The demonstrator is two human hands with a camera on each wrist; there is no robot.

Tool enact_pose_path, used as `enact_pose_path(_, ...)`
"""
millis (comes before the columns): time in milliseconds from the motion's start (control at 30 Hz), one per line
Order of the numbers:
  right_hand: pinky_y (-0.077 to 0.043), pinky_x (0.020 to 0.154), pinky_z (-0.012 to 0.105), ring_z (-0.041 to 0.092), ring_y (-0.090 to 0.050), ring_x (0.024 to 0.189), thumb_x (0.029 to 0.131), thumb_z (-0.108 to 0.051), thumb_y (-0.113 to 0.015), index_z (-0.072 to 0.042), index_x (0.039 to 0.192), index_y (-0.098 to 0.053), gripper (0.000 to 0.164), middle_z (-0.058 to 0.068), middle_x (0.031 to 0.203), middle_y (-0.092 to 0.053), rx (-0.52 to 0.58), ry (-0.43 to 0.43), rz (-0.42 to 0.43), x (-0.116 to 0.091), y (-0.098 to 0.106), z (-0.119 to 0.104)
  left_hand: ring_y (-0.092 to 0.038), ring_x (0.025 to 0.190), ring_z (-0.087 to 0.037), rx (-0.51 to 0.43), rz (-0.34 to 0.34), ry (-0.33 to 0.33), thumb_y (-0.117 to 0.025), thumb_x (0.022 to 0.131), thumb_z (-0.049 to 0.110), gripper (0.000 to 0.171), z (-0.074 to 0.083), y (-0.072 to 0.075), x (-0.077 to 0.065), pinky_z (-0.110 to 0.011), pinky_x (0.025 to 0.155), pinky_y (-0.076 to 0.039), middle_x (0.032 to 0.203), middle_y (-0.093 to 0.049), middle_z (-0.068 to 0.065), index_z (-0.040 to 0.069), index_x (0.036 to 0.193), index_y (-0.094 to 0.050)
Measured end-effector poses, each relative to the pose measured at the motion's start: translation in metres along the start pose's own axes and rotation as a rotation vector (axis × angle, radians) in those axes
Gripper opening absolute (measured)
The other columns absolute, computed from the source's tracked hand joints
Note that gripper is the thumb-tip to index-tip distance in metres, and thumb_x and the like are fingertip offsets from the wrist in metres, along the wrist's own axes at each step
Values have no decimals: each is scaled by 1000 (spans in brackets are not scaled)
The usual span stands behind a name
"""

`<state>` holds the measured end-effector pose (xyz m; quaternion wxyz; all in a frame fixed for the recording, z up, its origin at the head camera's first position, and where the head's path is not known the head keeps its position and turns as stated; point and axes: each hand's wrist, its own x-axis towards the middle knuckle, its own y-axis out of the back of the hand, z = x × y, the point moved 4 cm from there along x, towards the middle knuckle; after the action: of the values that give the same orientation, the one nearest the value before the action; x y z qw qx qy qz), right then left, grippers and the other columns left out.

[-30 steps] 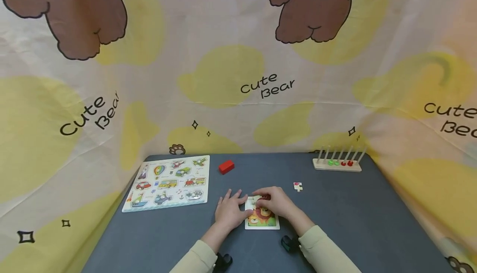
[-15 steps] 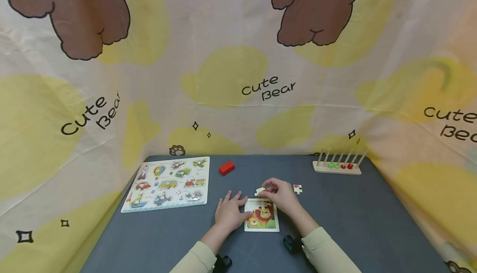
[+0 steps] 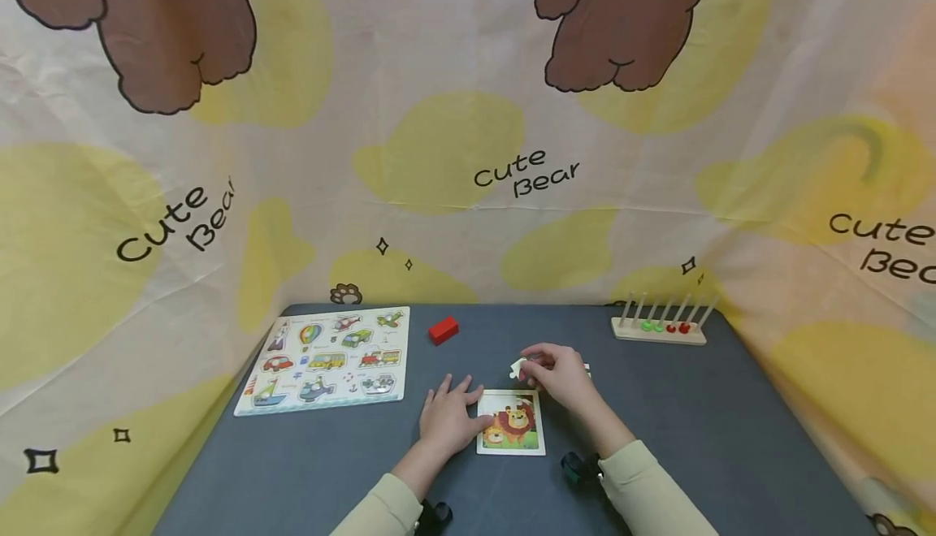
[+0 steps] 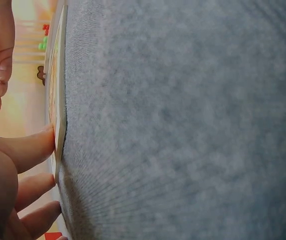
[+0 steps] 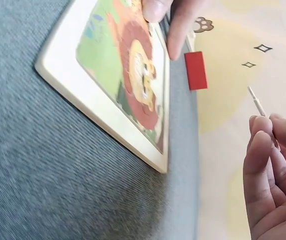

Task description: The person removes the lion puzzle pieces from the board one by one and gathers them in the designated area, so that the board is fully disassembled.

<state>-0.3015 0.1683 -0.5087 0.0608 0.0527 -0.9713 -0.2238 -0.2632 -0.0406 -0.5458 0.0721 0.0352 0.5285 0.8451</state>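
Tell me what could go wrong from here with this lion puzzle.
The right hand pinches a small puzzle piece in the air, so it might slip and drop. What looks like another piece is mostly hidden beyond that hand and could get bumped. The left hand touches the lion puzzle only along its left side, so the board may shift if pushed elsewhere.

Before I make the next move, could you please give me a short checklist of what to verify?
1. Held jigsaw piece gripped: ok, the right hand pinches it.
2. Lion puzzle steadied: ok, the left hand touches its left side.
3. Where the held jigsaw piece fits: cannot tell.
4. Loose jigsaw piece in plain view: not ok, mostly hidden behind the right hand.
5. Red block out of the way: ok, apart from the puzzle.
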Motion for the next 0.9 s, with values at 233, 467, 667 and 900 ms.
enact_pose_path(233, -60, 60, 37, 28, -68, 66, 92, -12, -75, -3, 108, -71, 18, 5, 77, -75, 20, -23, 51, 2, 15, 1, -33, 149, -39, -5, 2, -3, -80, 82, 48, 61, 0, 0, 0, -64, 118, -26, 150, -55, -6, 22, 135, -67)
enact_pose_path(467, -58, 59, 31, 18, -65, 63, 92, -13, -75, -4, 106, -70, 17, 6, 78, -75, 0, -44, 62, 7, 28, 9, -33, 149, -39, -9, 2, 4, -80, 82, 48, 61, 0, 1, 0, -64, 118, -26, 149, -55, -7, 22, 135, -67)
enact_pose_path(667, -58, 59, 29, 20, -66, 64, 93, -16, -74, -5, 107, -71, 18, 6, 78, -74, -13, -68, 82, 8, 42, 19, -33, 149, -40, -15, 4, -1, -80, 82, 47, 60, 1, 2, -1, -64, 118, -26, 149, -55, -8, 21, 135, -68)
enact_pose_path(900, -55, 56, 28, 20, -66, 64, 94, -16, -73, -4, 108, -70, 19, 10, 80, -75, -26, -74, 94, 7, 57, 28, -33, 149, -39, -20, 0, 1, -80, 82, 46, 61, 2, 3, -2, -65, 118, -25, 150, -55, -8, 21, 135, -67)
